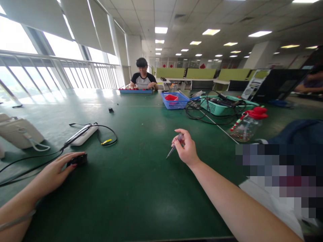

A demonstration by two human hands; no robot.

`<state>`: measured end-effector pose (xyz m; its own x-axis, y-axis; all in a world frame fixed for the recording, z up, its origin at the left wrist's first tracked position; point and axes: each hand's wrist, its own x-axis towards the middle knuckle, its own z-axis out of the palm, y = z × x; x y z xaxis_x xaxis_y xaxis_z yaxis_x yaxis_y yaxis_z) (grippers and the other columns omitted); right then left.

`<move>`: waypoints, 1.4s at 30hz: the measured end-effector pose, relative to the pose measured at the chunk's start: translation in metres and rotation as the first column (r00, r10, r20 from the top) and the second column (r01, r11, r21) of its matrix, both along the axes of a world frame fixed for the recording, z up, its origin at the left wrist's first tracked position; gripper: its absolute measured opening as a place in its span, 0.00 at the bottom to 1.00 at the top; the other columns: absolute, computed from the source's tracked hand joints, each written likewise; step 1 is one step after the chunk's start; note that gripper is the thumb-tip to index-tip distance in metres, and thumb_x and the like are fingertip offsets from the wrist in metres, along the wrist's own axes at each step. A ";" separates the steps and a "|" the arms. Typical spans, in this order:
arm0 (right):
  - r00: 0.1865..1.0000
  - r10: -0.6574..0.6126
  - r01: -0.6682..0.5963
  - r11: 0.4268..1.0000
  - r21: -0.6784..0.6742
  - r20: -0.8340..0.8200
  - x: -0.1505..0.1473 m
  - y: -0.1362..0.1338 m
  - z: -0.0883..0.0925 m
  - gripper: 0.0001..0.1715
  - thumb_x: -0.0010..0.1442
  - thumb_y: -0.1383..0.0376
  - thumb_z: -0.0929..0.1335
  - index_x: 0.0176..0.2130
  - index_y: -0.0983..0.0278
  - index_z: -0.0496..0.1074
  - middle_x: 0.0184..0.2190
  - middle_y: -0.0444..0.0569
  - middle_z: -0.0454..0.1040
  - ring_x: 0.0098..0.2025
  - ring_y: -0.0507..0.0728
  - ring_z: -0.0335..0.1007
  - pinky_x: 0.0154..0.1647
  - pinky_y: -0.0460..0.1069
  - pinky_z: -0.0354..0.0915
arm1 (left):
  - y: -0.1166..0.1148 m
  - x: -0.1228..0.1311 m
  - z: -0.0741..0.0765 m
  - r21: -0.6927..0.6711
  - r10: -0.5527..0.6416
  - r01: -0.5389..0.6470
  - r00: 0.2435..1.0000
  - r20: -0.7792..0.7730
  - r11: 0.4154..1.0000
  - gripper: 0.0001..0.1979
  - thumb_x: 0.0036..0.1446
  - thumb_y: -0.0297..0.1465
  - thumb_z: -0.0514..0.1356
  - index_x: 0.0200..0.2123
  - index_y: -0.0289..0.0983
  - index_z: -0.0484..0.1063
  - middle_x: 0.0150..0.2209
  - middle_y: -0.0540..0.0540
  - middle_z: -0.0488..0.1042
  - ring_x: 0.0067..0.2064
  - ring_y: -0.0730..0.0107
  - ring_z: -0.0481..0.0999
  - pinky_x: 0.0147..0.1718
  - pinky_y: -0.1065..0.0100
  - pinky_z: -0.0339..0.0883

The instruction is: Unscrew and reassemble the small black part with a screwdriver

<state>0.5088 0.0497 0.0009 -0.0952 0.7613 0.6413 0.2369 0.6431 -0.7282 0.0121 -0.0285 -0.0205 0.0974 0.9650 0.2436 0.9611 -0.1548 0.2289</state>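
My right hand (186, 149) is raised above the green table (141, 188), its fingers closed around a slim screwdriver (172, 151). The tool's thin shaft points down and to the left; part of its handle is hidden in my fingers. Over at the left, my left hand (57, 169) grips a small black box-like object (78, 160) at the table surface. What kind of object it is cannot be made out. Just beyond that hand lies a white power-bank-like block (84, 135) with a black cable (111, 128) looped over it.
A pale bag (19, 131) stands far left. Ahead are a blue basket (174, 103), a green basket (219, 109) with tangled cables, and a small black piece (111, 110). A red-lidded bottle (247, 126) is right. Another person (143, 78) sits opposite behind a blue tray (136, 91).
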 end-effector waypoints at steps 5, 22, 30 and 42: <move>1.000 -0.001 0.001 1.000 -0.001 -0.016 -0.001 0.000 -0.001 0.17 0.61 0.66 0.64 0.51 0.60 0.62 0.30 0.43 0.71 0.30 0.53 0.72 0.34 0.51 0.73 | 0.001 0.003 0.000 0.015 0.033 -0.032 0.999 -0.035 0.999 0.28 0.58 0.40 0.48 0.60 0.36 0.62 0.58 0.42 0.68 0.57 0.57 0.69 0.58 0.60 0.60; 1.000 0.018 -0.019 0.999 -0.042 -0.019 0.001 0.002 -0.002 0.18 0.61 0.65 0.64 0.51 0.60 0.62 0.31 0.44 0.71 0.32 0.54 0.73 0.35 0.52 0.73 | 0.008 -0.010 -0.011 -0.012 0.013 -0.013 1.000 -0.010 1.000 0.27 0.57 0.38 0.50 0.60 0.39 0.64 0.58 0.43 0.69 0.56 0.55 0.70 0.57 0.57 0.63; 0.999 0.033 -0.033 0.998 -0.050 -0.013 0.001 0.002 -0.001 0.18 0.61 0.65 0.64 0.51 0.60 0.62 0.31 0.45 0.70 0.32 0.54 0.73 0.35 0.52 0.73 | 0.011 -0.006 -0.017 0.015 0.071 -0.071 0.997 -0.017 0.997 0.29 0.55 0.42 0.50 0.57 0.35 0.67 0.52 0.40 0.74 0.53 0.53 0.73 0.55 0.56 0.64; 0.999 0.028 -0.033 0.994 -0.103 -0.046 -0.003 0.003 -0.005 0.23 0.60 0.65 0.64 0.54 0.60 0.59 0.33 0.46 0.72 0.32 0.55 0.73 0.36 0.53 0.73 | -0.004 0.035 0.019 0.005 0.170 -0.170 0.985 -0.027 0.985 0.30 0.53 0.49 0.54 0.54 0.39 0.70 0.45 0.44 0.78 0.42 0.54 0.77 0.44 0.59 0.70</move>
<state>0.5062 0.0530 -0.0039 -0.0926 0.8211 0.5633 0.1841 0.5701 -0.8007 0.0470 -0.0322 -0.0019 -0.0613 0.9674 0.2457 0.9794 0.0108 0.2019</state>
